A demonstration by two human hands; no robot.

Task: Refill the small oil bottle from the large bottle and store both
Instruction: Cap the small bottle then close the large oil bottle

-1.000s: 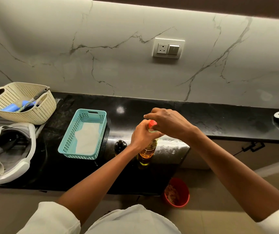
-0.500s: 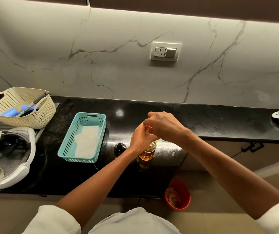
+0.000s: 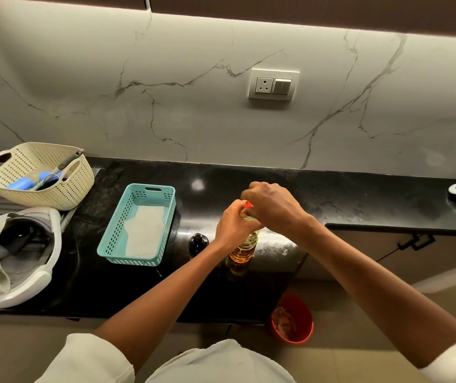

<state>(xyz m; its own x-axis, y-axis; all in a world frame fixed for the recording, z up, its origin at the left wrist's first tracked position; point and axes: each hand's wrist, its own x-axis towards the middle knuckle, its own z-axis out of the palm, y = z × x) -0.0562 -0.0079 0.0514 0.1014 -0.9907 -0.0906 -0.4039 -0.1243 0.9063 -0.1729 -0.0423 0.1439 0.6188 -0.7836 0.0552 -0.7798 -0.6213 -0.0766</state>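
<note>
Legible text: none. The large bottle [image 3: 244, 248], lower centre of the frame, shows no readable label. The small oil bottle [image 3: 197, 243] beside it and the socket plate [image 3: 273, 83], upper centre, bear no decipherable marking.
</note>
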